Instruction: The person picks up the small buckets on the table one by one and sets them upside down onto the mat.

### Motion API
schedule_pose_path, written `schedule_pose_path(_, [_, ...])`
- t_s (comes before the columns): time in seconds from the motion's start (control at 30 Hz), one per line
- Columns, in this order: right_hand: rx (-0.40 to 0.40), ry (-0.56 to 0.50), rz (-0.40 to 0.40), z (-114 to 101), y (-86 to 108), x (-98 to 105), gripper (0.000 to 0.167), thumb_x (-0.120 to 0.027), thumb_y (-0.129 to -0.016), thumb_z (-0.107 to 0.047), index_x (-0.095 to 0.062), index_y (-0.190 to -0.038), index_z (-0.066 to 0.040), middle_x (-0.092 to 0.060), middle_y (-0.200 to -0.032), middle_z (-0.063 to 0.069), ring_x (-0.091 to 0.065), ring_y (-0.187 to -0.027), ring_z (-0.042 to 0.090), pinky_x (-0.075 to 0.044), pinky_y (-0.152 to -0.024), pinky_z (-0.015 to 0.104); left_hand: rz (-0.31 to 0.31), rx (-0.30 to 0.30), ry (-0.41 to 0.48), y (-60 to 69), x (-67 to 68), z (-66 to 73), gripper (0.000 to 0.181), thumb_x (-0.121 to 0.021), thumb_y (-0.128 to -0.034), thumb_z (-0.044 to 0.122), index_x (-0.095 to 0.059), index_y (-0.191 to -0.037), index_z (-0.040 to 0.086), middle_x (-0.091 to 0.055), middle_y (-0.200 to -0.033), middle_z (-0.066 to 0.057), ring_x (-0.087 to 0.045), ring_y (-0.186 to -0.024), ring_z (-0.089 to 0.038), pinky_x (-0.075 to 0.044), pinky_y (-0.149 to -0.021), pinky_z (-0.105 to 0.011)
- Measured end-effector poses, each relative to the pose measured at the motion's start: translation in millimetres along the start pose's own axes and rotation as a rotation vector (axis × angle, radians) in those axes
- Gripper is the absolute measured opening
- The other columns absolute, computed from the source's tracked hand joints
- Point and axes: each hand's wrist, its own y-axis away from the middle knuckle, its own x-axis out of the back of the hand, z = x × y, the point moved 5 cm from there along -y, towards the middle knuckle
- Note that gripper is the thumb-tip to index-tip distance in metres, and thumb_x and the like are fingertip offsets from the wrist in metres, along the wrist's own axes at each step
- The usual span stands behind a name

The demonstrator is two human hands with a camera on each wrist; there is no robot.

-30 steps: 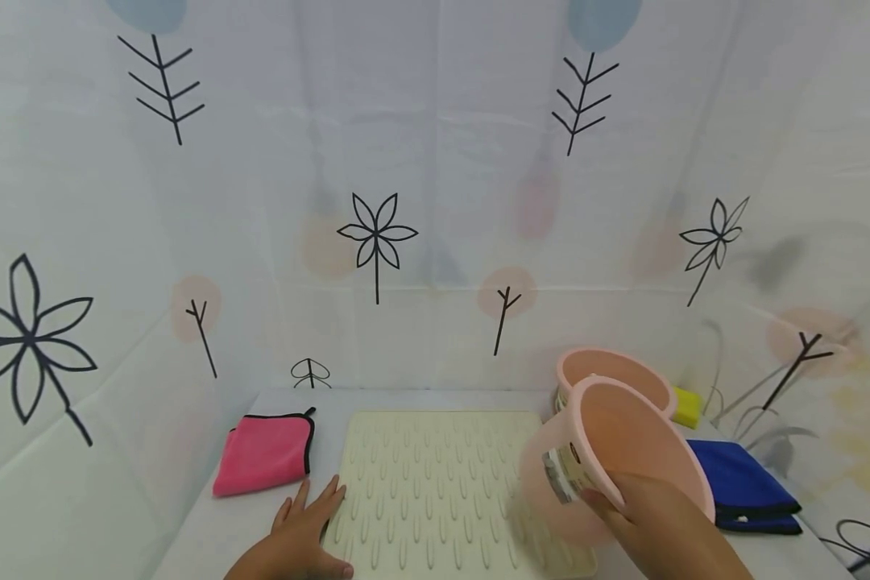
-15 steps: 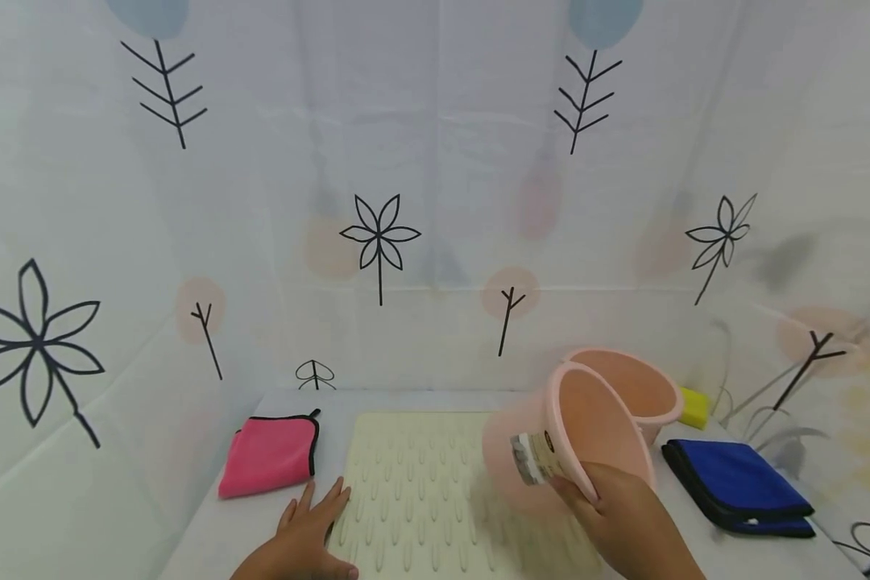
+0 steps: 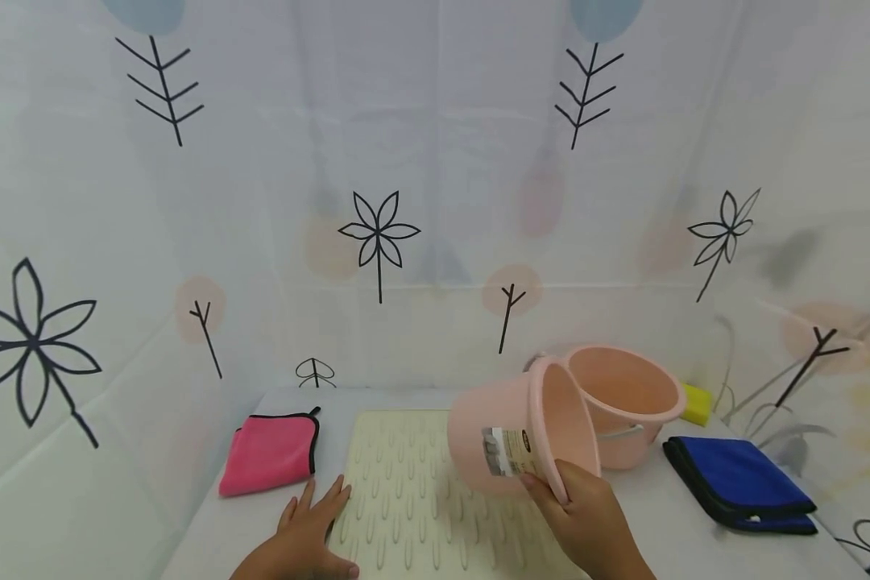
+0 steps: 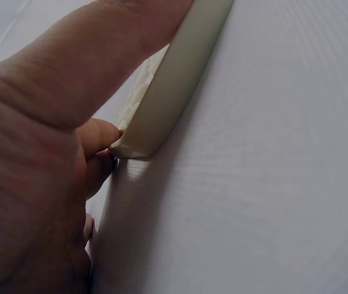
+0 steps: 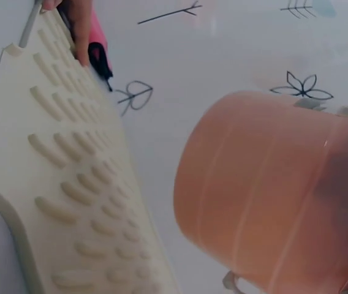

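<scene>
My right hand [image 3: 587,515] pinches the rim of a pink bucket [image 3: 478,403], which is tipped on its side above the cream ridged mat [image 3: 406,483], its mouth facing right. In the right wrist view the bucket [image 5: 253,190] hangs beside the mat [image 5: 82,177], with a gap between them. My left hand [image 3: 297,536] lies at the mat's left edge with fingers spread. The left wrist view shows the thumb and fingers of that hand [image 4: 45,141] against the edge of the mat [image 4: 168,86].
A second pink bucket [image 3: 627,447] stands upright behind on the right, near a yellow item [image 3: 696,404]. To the right lies a folded blue cloth [image 3: 743,479]; a folded pink cloth [image 3: 271,453] lies on the left. A patterned curtain [image 3: 435,161] hangs behind the table.
The held bucket has moved left across the mat with my right hand, uncovering more of the second bucket and the blue cloth. My left hand has stayed at the mat's edge.
</scene>
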Motion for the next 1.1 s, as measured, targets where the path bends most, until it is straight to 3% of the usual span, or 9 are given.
schedule_pose_path(0.1, [0.06,-0.026,0.066,0.8,5.0,-3.6,0.015,-0.086,-0.083,-0.006,-0.073,-0.088,-0.011,-0.06,-0.072,-0.015,-0.046,-0.061,-0.004,-0.043,-0.051,0.014,-0.003,0.0,-0.003,-0.9,-1.0,0.4,0.126,-0.097,-0.056,0.06,-0.043,-0.16,0.014,-0.032,-0.17,-0.012,-0.003,-0.156,-0.057,-0.003,-0.12,-0.076])
schedule_pose_path(0.2, [0.032,-0.077,0.103,4.6,9.4,-6.6,0.015,-0.086,-0.082,-0.003,-0.075,-0.088,-0.009,-0.063,-0.071,-0.013,-0.048,-0.06,-0.004,-0.043,-0.05,0.014,-0.01,-0.005,-0.014,-0.9,-2.4,0.6,0.127,-0.096,-0.057,0.062,-0.042,-0.161,0.013,-0.032,-0.17,-0.012,-0.004,-0.156,-0.057,-0.004,-0.12,-0.076])
schedule_pose_path(0.43, [-0.218,-0.204,0.111,18.3,17.5,-15.1,0.006,-0.081,-0.089,-0.006,-0.078,-0.092,-0.002,-0.072,-0.073,-0.004,-0.054,-0.059,0.002,-0.048,-0.051,0.02,-0.008,-0.004,-0.011,0.3,-1.8,2.6,0.126,-0.097,-0.0569,0.061,-0.043,-0.16,0.012,-0.032,-0.17,-0.013,-0.005,-0.156,-0.057,-0.005,-0.12,-0.076])
schedule_pose_path(0.6, [-0.443,-0.307,0.028,27.4,23.6,-24.2,0.021,-0.075,-0.097,-0.018,-0.077,-0.101,0.003,-0.073,-0.077,0.002,-0.059,-0.062,0.005,-0.052,-0.054,0.025,0.003,-0.025,-0.017,0.6,1.2,3.0,0.127,-0.095,-0.0576,0.063,-0.041,-0.161,0.011,-0.031,-0.171,-0.013,-0.004,-0.156,-0.058,-0.005,-0.119,-0.077])
schedule_pose_path(0.73, [-0.505,-0.35,-0.017,31.8,26.8,-30.4,0.027,-0.072,-0.1,-0.02,-0.075,-0.108,0.006,-0.079,-0.097,0.011,-0.068,-0.078,0.005,-0.059,-0.068,0.025,0.009,-0.047,-0.024,1.1,2.0,2.9,0.127,-0.094,-0.0585,0.064,-0.041,-0.161,0.011,-0.031,-0.171,-0.013,-0.004,-0.155,-0.059,-0.006,-0.118,-0.078])
schedule_pose_path(0.83, [-0.517,-0.382,-0.024,33.0,28.4,-34.1,0.028,-0.071,-0.101,-0.019,-0.074,-0.109,0.007,-0.078,-0.103,0.014,-0.071,-0.083,0.006,-0.06,-0.072,0.025,0.013,-0.046,-0.021,1.5,2.0,2.6,0.128,-0.095,-0.0575,0.064,-0.041,-0.161,0.011,-0.031,-0.171,-0.014,-0.005,-0.155,-0.059,-0.006,-0.118,-0.078])
schedule_pose_path(0.9, [-0.533,-0.404,-0.022,33.3,29.5,-36.6,0.028,-0.07,-0.102,-0.02,-0.074,-0.109,0.007,-0.078,-0.102,0.013,-0.07,-0.083,0.006,-0.059,-0.072,0.025,0.007,-0.032,-0.02,1.0,1.2,1.9,0.129,-0.095,-0.0571,0.065,-0.041,-0.161,0.01,-0.03,-0.171,-0.014,-0.005,-0.155,-0.059,-0.005,-0.118,-0.078])
schedule_pose_path(1.1, [-0.605,-0.455,-0.03,34.9,34.1,-42.8,0.029,-0.067,-0.103,-0.021,-0.072,-0.106,0.008,-0.063,-0.07,0.006,-0.059,-0.059,0.013,-0.054,-0.054,0.029,-0.004,0.008,-0.012,-1.9,-0.3,-0.6,0.13,-0.097,-0.0552,0.063,-0.041,-0.161,0.012,-0.03,-0.171,-0.013,-0.004,-0.156,-0.057,-0.004,-0.12,-0.076])
